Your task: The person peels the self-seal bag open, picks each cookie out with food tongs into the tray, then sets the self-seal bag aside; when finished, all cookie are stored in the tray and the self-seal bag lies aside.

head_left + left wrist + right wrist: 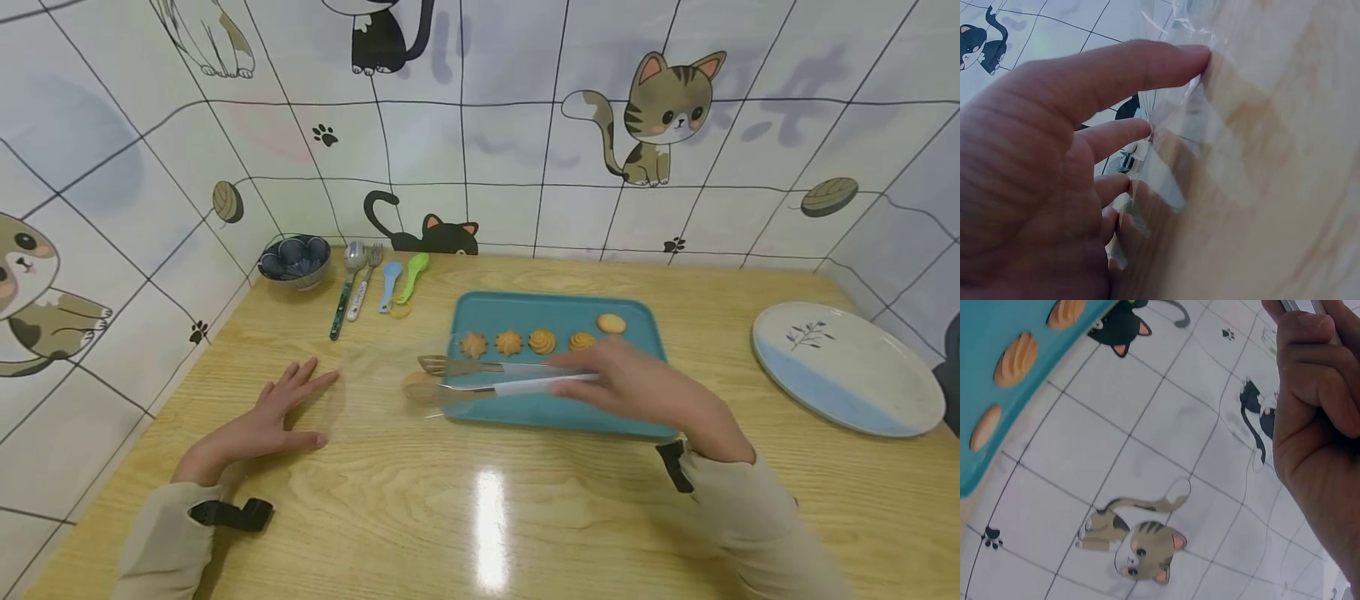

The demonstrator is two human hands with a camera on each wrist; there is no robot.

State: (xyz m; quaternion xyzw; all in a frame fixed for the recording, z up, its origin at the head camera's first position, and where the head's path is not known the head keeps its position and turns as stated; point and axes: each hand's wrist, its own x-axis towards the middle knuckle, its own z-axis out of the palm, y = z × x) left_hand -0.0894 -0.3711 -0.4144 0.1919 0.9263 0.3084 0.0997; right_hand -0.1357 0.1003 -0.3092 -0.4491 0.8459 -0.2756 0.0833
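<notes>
Over the teal tray (637, 321), right hand (645, 387) grips tongs (487, 377).

The right hand (637, 387) covers the handles of the tongs (480, 377), so how the fingers sit on them cannot be seen. The cookie (417, 385) at the tips of the tongs is blurry behind a clear bag (390, 367), and the bag is so see-through that its edges are hard to find. In the right wrist view, only a bit of the blue tray (997, 425) shows, and the top edge cuts off the fingers. In the left wrist view, the left hand (1041, 187) fills the picture and runs off the side. The plate (847, 367) is partly cut off by something dark at the right edge.
</notes>
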